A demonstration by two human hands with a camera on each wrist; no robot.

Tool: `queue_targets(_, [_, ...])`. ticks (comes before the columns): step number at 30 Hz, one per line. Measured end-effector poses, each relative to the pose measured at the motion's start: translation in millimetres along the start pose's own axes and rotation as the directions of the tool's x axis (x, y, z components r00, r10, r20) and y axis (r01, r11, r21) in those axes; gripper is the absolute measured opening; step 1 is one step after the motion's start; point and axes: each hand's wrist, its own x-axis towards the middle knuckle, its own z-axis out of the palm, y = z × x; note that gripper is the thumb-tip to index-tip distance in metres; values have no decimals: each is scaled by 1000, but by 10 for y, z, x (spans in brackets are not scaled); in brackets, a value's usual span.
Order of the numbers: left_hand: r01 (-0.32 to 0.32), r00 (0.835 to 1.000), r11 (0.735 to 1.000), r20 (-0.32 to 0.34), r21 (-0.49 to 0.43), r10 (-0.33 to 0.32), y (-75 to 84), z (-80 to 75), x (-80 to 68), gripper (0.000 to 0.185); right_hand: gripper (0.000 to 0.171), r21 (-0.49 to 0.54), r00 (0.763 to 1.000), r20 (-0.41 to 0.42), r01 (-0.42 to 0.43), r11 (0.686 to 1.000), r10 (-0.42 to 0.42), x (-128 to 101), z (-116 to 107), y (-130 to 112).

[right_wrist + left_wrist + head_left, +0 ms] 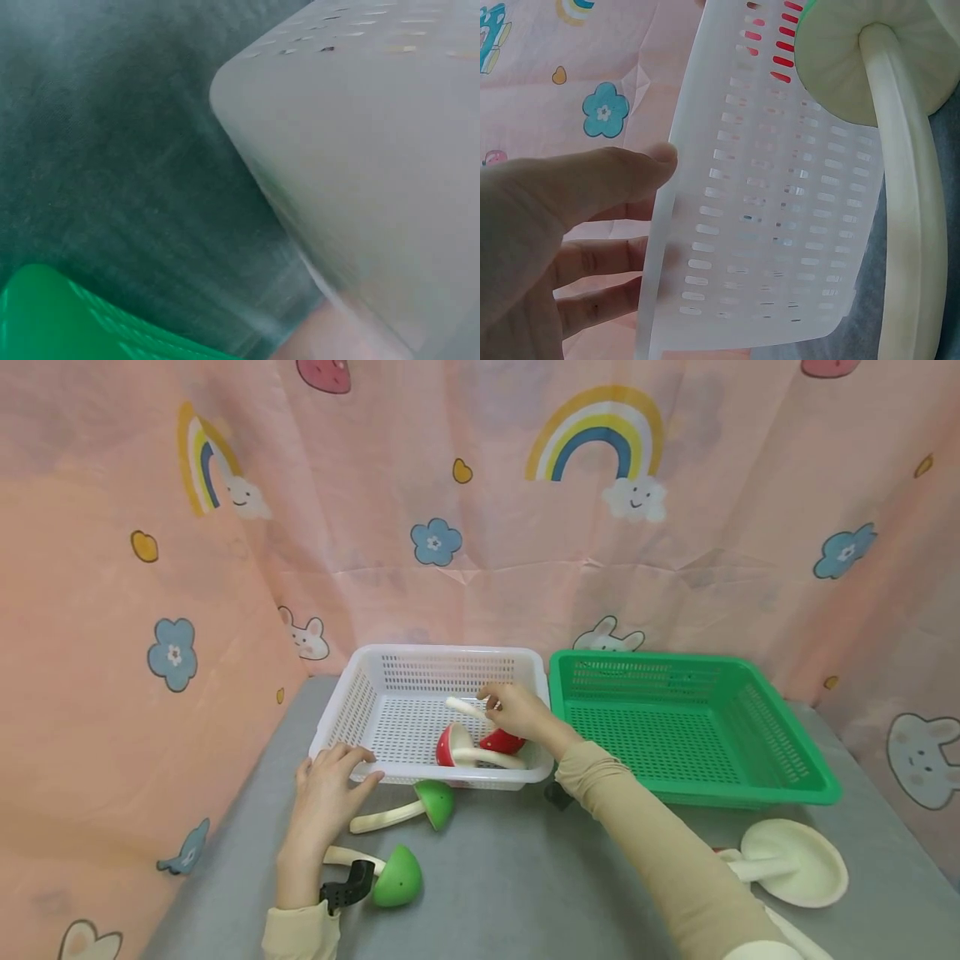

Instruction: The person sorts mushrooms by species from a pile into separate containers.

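Observation:
A white basket (pixel 352 710) stands mid-table with two red mushrooms in it. My right hand (pixel 517 710) reaches into it and grips the cream stem of one red mushroom (pixel 504 743); the other red mushroom (pixel 447 748) lies beside it. My left hand (pixel 337 772) holds the basket's front-left rim, thumb (pixel 622 176) against the outer wall of the white basket (pixel 765 217) and fingers over the top. Just outside that wall lies a green mushroom (pixel 435 802), seen from below as a green mushroom (pixel 870 52). A second green mushroom (pixel 396 877) lies near my left wrist.
A green basket (pixel 780 785) holding nothing stands to the right of the white one. A large white mushroom (pixel 798 860) lies at the front right on the grey table (pixel 510 877). Pink patterned curtains close in the back and sides. The right wrist view is blurred.

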Motion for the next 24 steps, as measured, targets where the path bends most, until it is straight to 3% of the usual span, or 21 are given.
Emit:
queue_targets(11, [0, 1000, 1000, -9, -6, 0, -5, 12, 0, 21, 30, 1, 999, 22, -24, 1000, 24, -171, -38, 46])
queue_targets(24, [-2, 1000, 1000, 6, -1, 2, 8, -10, 4, 22, 29, -62, 998, -28, 52, 997, -54, -714, -255, -54])
